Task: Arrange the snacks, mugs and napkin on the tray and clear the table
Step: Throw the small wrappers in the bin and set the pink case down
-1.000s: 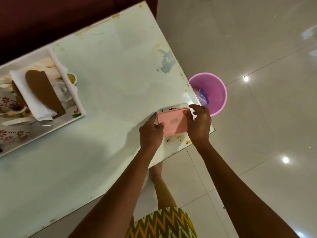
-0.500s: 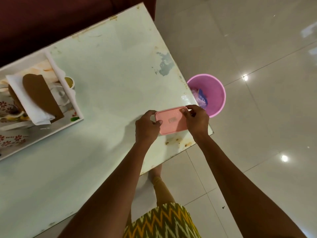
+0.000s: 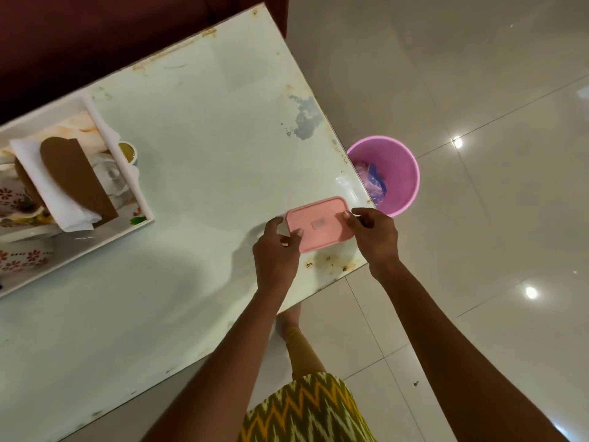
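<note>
A pink-lidded snack box (image 3: 319, 223) sits near the table's right corner. My left hand (image 3: 275, 250) grips its left end and my right hand (image 3: 376, 234) grips its right end, thumbs on the lid. The box's body under the lid is hidden. At the far left a white tray (image 3: 95, 247) holds a white napkin (image 3: 68, 205) with a brown piece lying on it, white mugs (image 3: 111, 177), a cup of yellowish liquid (image 3: 127, 152) and floral dishes (image 3: 22, 260).
The pale table (image 3: 178, 161) has worn, stained edges near my hands. A pink bin (image 3: 401, 173) with plastic wrappers stands on the tiled floor just past the table's right edge. A dark red sofa (image 3: 79, 33) lies behind the table.
Both hands have kept hold of the pink box and shifted their fingers along its ends. The lid now lies flat over the clear rim seen earlier.
</note>
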